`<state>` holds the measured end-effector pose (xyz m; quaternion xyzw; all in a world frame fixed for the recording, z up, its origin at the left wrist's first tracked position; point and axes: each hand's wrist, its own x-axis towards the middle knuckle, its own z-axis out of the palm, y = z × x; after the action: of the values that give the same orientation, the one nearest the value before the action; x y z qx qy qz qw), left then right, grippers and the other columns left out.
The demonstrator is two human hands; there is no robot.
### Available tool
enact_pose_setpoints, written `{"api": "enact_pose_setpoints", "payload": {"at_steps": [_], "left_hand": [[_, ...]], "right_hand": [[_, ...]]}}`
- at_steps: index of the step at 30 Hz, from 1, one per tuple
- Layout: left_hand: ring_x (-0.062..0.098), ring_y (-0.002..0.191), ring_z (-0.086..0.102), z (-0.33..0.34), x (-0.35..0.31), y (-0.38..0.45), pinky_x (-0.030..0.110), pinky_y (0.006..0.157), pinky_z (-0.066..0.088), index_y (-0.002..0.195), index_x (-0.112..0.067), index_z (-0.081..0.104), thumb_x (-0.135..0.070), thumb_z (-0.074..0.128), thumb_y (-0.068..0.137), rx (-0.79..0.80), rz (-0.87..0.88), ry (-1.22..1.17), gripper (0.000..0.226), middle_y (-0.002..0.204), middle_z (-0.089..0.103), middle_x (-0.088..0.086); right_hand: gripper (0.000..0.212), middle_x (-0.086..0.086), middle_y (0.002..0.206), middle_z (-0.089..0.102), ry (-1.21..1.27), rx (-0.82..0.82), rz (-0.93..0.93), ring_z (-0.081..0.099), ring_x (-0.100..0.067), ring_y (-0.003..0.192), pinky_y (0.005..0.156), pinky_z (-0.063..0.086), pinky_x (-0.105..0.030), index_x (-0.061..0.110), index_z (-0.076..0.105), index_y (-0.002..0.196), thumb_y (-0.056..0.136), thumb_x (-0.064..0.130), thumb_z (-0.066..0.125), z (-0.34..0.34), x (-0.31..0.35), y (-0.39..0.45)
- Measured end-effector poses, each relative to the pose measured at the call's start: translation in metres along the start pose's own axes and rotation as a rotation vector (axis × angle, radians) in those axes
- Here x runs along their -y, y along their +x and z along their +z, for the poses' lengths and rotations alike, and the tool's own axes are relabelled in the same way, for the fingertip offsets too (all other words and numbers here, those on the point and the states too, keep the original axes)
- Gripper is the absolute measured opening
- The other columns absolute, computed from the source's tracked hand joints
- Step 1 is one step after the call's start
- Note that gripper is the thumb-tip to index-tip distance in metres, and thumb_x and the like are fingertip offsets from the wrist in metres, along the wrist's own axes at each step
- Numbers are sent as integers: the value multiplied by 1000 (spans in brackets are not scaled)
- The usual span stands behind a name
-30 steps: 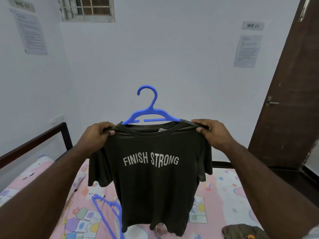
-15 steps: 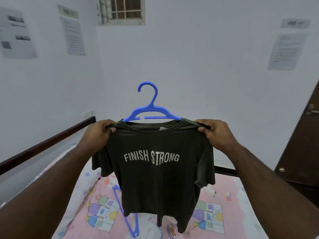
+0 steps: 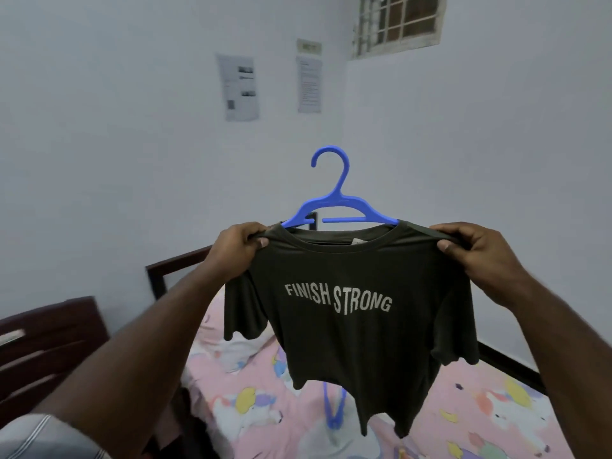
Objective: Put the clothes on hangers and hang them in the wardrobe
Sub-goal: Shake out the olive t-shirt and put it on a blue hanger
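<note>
A dark olive T-shirt [image 3: 351,346] printed "FINISH STRONG" hangs in front of me on a blue plastic hanger [image 3: 337,207], whose hook sticks up above the collar. My left hand [image 3: 236,248] pinches the shirt's left shoulder over the hanger end. On the other side my right hand [image 3: 470,248] pinches the right shoulder the same way. The shirt hangs free above the bed. No wardrobe is in view.
Below lies a bed with a pink cartoon-print sheet [image 3: 496,409] and a dark frame [image 3: 165,270]. A second blue hanger [image 3: 334,409] lies on the sheet behind the shirt's hem. Dark wooden furniture [image 3: 49,342] stands at the left. Papers [image 3: 240,87] hang on the wall.
My view has swung to the left: the window and wall papers slid right, the door left the frame, wooden furniture appeared at the left. Both hands keep the same hold on the shirt's shoulders.
</note>
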<state>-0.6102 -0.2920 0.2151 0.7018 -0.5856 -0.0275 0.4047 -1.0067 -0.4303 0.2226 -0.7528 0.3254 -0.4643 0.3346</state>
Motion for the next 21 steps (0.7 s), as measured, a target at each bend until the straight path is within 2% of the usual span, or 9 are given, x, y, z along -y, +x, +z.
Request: {"api": "enact_pose_setpoints", "payload": {"at_steps": [3,6,11,14,15,18,21], "left_hand": [[11,94,64,-33,8,-30,22,74,44,98,-28,71,-14,61,96,-31,-58,43,18,94,72,-10],[12,94,66,-72,18,-66,29,79,51,97,-27,73,-14,62,95,-86,-148,62,17,93,73,-10],[14,93,67,-144,41,-130,33,81,50,95,-33,70,-12,63,95,-192,-237,194,21,94,73,-8],[17,95,65,-183,56,-172,32,80,44,98,-33,69,-11,62,95,-262,-288,251,23,96,73,-6],[18,96,65,-196,60,-187,33,81,44,99,-33,69,-11,62,95,-289,-309,254,23,97,73,-6],[18,99,65,-235,73,-237,38,88,50,98,-36,70,-13,64,95,-370,-376,260,24,99,74,-7],[15,100,67,-279,85,-291,40,91,52,99,-33,73,-13,66,93,-434,-444,227,22,98,75,-10]], "right_hand": [[29,11,103,75,104,101,-30,68,-1,97,83,54,-13,26,74,105,94,1,63,25,8,4],[29,12,102,76,185,198,-39,69,-1,97,78,51,-9,23,74,106,94,-1,63,57,22,9],[30,13,98,77,303,347,-93,69,-1,96,81,50,-12,17,74,109,92,-5,62,129,61,6],[29,3,107,76,326,420,-140,69,-9,103,90,52,-24,9,73,116,93,-3,63,175,84,2],[29,2,108,76,346,442,-144,69,-12,104,90,53,-24,9,73,117,93,-3,63,190,93,-1],[28,4,103,77,402,523,-149,70,-9,98,74,53,-14,9,73,117,93,-2,62,234,123,-13],[28,-1,109,76,460,603,-192,69,-15,107,91,54,-25,7,72,117,93,-3,62,280,158,-30]]}}
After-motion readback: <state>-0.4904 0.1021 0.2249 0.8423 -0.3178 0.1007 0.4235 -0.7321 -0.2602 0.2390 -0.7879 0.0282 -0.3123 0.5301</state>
